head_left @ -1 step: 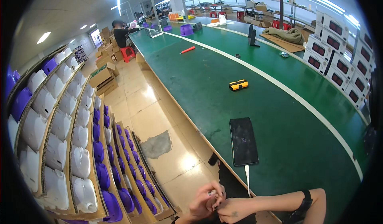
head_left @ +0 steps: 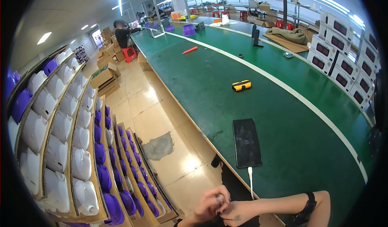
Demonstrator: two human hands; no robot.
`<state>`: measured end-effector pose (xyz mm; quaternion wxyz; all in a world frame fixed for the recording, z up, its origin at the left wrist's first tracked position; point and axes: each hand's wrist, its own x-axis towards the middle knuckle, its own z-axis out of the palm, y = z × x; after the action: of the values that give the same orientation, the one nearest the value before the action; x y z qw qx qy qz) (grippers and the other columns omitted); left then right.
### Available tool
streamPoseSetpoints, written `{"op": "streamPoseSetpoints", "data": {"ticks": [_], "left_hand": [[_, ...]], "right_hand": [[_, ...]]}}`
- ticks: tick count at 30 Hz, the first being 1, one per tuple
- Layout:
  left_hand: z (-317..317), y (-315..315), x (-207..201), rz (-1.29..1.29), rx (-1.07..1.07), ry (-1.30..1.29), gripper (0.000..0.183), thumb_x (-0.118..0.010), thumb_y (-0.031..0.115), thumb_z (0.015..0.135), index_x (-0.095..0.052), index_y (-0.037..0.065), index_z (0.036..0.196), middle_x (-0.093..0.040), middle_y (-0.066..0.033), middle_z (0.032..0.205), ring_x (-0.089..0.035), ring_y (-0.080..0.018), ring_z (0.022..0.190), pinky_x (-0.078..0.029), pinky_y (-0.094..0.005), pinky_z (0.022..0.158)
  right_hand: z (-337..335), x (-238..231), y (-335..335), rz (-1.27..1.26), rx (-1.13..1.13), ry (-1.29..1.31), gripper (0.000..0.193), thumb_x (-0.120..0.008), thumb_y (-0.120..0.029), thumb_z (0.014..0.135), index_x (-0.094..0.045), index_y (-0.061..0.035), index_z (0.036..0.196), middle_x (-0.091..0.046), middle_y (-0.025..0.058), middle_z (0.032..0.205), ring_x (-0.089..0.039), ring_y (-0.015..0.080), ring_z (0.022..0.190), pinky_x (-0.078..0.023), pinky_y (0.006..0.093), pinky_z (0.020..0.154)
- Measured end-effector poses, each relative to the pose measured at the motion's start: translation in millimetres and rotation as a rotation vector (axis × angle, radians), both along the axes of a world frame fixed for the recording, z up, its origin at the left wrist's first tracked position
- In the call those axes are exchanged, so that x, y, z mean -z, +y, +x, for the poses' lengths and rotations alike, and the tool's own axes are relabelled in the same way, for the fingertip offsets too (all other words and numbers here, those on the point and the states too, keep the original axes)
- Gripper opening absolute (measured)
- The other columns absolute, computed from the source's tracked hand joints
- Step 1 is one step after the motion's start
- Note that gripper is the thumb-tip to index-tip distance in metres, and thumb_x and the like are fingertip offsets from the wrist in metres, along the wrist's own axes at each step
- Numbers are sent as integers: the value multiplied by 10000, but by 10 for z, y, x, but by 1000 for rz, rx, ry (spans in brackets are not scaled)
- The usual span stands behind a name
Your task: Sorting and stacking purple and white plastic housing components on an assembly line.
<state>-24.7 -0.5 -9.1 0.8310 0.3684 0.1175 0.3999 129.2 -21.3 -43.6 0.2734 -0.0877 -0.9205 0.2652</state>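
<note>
My left hand (head_left: pixel 212 203) and my right hand (head_left: pixel 238 213) meet at the lower edge, in front of the bench's near edge. Curled fingers on the left press together around a small pale spot, too small to name. The right hand is closed beside them, its fingertips hidden, so what it may hold does not show. Beyond the hands, a black smartphone (head_left: pixel 247 143) lies face up on the bench with a white charging cable (head_left: pixel 251 182) plugged into its near end. A dark band wraps my right forearm.
The long green bench (head_left: pixel 194 89) carries a yellow-black object (head_left: pixel 241 85), a red pen-like object (head_left: pixel 190 50) and a purple part (head_left: pixel 188 30). Cardboard racks of white and purple shells (head_left: pixel 83 165) stand left. White boxes (head_left: pixel 340 39) are stacked right. A person (head_left: pixel 122 36) sits far off.
The left hand's fingers have shifted slightly to the right and curled more. My right hand and the things on the bench stay in place.
</note>
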Motion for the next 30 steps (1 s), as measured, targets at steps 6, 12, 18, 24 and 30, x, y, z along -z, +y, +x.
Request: {"op": "streamPoseSetpoints", "data": {"ticks": [6, 12, 18, 24, 30], "left_hand": [[149, -179, -245, 644, -54, 623, 124, -578, 120, 783, -534, 34, 706, -430, 15, 511, -395, -48, 477, -331, -220, 442], [-43, -13, -60, 151, -108, 387, 72, -456, 63, 860, -484, -1, 842, -544, -100, 749, -524, -106, 638, -413, -211, 526], [7, 29, 25, -72, -284, -185, 164, -412, 151, 809, -405, -12, 821, -460, -142, 793, -480, -222, 645, -436, -298, 642], [-12, 17, -47, -69, 32, -102, 271, -439, 183, 816, -403, 22, 600, -383, -29, 531, -394, -129, 532, -317, -251, 524], [-49, 123, 25, 124, 412, 261, 278, -448, 182, 859, -434, 29, 628, -427, -13, 585, -399, -70, 526, -284, -202, 481]], "right_hand": [[150, 301, -46, -845, -233, -176, 180, -540, -124, 645, -409, -56, 542, -407, 65, 519, -455, 138, 506, -368, 317, 468], [-29, -69, 33, -159, -18, -360, 137, -453, -54, 670, -526, 7, 769, -526, 184, 689, -542, 347, 677, -439, 408, 552], [-80, -598, 69, -320, 151, 82, 348, -470, -6, 596, -548, -77, 927, -531, 148, 713, -533, 353, 613, -459, 384, 558], [-57, -517, 58, -460, -268, -167, 250, -472, 2, 616, -585, -70, 828, -572, 109, 724, -563, 276, 690, -451, 340, 613], [-17, -153, -63, 17, -203, -45, 324, -477, -69, 738, -490, -65, 1062, -542, 171, 780, -544, 289, 684, -435, 360, 624]]}}
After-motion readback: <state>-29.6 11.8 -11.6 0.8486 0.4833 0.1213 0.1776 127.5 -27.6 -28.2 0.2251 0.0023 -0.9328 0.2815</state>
